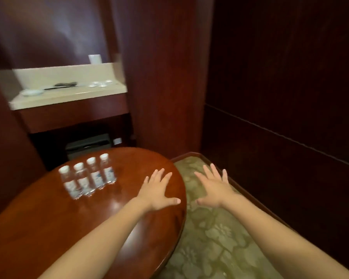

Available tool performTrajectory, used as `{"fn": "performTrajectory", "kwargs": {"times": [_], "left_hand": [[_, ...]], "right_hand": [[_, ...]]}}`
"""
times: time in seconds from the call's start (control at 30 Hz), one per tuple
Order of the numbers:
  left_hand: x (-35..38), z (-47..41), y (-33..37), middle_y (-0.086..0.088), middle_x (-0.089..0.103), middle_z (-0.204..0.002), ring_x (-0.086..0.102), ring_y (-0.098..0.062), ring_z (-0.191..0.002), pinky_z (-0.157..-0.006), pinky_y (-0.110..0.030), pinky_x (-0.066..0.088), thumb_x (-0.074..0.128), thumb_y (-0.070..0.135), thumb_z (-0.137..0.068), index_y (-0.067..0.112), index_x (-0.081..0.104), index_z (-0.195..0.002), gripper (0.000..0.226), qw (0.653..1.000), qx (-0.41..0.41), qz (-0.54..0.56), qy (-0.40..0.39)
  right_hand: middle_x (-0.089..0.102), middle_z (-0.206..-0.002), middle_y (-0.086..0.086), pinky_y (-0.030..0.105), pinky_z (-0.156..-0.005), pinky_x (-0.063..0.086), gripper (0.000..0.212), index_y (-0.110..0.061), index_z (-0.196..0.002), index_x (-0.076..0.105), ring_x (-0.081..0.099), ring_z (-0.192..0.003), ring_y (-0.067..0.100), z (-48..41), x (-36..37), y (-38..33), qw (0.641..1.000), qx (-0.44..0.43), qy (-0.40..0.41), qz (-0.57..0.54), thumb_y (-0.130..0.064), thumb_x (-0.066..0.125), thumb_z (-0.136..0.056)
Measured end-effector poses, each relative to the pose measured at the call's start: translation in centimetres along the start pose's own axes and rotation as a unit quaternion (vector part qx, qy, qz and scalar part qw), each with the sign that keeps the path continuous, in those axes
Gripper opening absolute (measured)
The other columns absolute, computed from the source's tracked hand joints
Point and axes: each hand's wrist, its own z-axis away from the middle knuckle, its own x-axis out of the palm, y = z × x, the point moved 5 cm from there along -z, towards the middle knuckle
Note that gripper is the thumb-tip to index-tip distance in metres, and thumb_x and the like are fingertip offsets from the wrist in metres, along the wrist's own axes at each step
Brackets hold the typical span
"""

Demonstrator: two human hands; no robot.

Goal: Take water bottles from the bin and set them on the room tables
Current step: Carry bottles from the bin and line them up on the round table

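A: Item one, the water bottles (88, 176): how do we list them?
B: Four, clear, white-capped, upright on the round desk (48, 228), shoulder to shoulder in one row. The row runs slantwise, near-left to far-right. Long axis of each: vertical.
A: Item two, hands?
B: Left hand (159, 190) over the desk's right part, palm down, fingers (160, 174) spread wide, holding nothing. Right hand (215, 188) past the desk edge, over the patterned carpet (210, 238), likewise splayed and empty. Whether the left palm touches the wood, we cannot tell.
A: Bearing of the bottles from the fingers?
B: Leftward and slightly ahead of the left hand, near it but apart. Bare wood lies between, with nothing in the way. The left hand is the nearer; the right is well apart, on the far side of the left.
A: The bin?
B: Not in view. We judge this desk stocked; any further bottle calls for finding the bin first.
A: Sundries?
B: An alcove shelf (69, 97) behind, bearing small pale dishes (100, 84) and a white cup (94, 59); a dark box (88, 144) beneath it. All blurred.
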Motion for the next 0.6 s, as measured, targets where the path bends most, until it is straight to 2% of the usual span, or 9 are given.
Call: {"fn": "performTrajectory", "kwargs": {"times": [0.13,0.27,0.43,0.6], "left_hand": [[0.6,-2.6,6.0,-0.008,-0.006,-0.165,-0.009,-0.025,-0.152,-0.122,-0.049,0.000,0.055,0.073,-0.080,0.022,0.002,-0.158,0.108,0.992,0.115,-0.020,-0.043],[2.3,-3.3,12.7,-0.008,-0.001,-0.165,-0.006,-0.024,-0.152,-0.122,-0.050,-0.002,0.055,0.072,-0.081,0.022,0.001,-0.158,0.106,0.970,0.220,-0.048,-0.091],[6.0,0.1,23.0,-0.005,0.001,-0.166,-0.005,-0.022,-0.152,-0.122,-0.050,0.000,0.055,0.072,-0.081,0.025,0.003,-0.158,0.104,0.926,0.350,-0.061,-0.127],[10.4,8.5,33.8,-0.004,0.001,-0.166,-0.006,-0.022,-0.152,-0.122,-0.050,-0.002,0.055,0.073,-0.080,0.025,0.003,-0.158,0.105,0.860,0.477,-0.071,-0.168]], "right_hand": [[-0.012,-0.167,0.009,0.056,-0.119,-0.012,0.099,-0.026,-0.160,0.006,-0.023,-0.151,0.029,4.8,-0.1,4.6,0.992,0.126,0.009,-0.032,-0.053,0.065,-0.085],[-0.011,-0.167,0.009,0.055,-0.119,-0.013,0.097,-0.027,-0.159,0.007,-0.022,-0.151,0.029,11.4,0.4,7.9,0.969,0.239,0.031,-0.049,-0.055,0.064,-0.086],[-0.011,-0.167,0.009,0.057,-0.119,-0.013,0.095,-0.029,-0.159,0.009,-0.023,-0.151,0.028,23.7,2.9,11.0,0.916,0.390,0.036,-0.080,-0.055,0.063,-0.085],[-0.010,-0.167,0.009,0.057,-0.119,-0.010,0.095,-0.029,-0.159,0.010,-0.020,-0.152,0.029,38.2,5.5,12.4,0.845,0.525,0.034,-0.093,-0.056,0.063,-0.085]]}}
